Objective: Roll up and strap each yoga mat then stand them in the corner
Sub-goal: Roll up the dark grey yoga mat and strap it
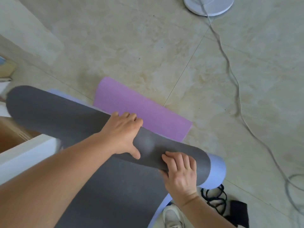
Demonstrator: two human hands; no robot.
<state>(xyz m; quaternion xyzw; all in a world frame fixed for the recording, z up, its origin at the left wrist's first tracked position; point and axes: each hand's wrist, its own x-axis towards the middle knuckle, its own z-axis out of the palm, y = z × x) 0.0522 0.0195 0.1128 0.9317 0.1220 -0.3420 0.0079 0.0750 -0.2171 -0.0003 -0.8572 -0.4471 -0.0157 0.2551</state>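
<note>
White furniture edge (pixel 24 155): on the near side of the grey mat (pixel 57 116), just beside the left half of its roll.

Grey mat: partly rolled. The roll lies slantwise on the tiled floor (pixel 148 38), left end farther from the viewer, right end nearer. The unrolled remainder spreads flat from the roll toward the viewer. A lavender underside shows at the roll's right end.

Left hand (pixel 122 134): on the middle of the roll. Fingers are curled over its far side and the thumb is spread on its near face, so the hand grips the roll.

Purple mat (pixel 141 112): 1 sheet flat on the floor just beyond the roll, its near edge hidden under it.

Right hand (pixel 181 173): near the roll's right end. Fingers are bent on top, the thumb sits where roll meets flat sheet, and the hand holds the roll.

White shoe (pixel 172 216): just beside the right edge of the flat sheet, below the roll's right end.

Black straps (pixel 213 198): a loose tangle on the floor, just nearside of the roll's right end.

White round base (pixel 209 4): well beyond the roll. A grey cord (pixel 236 89) runs from it past the roll's right end, well apart.
</note>
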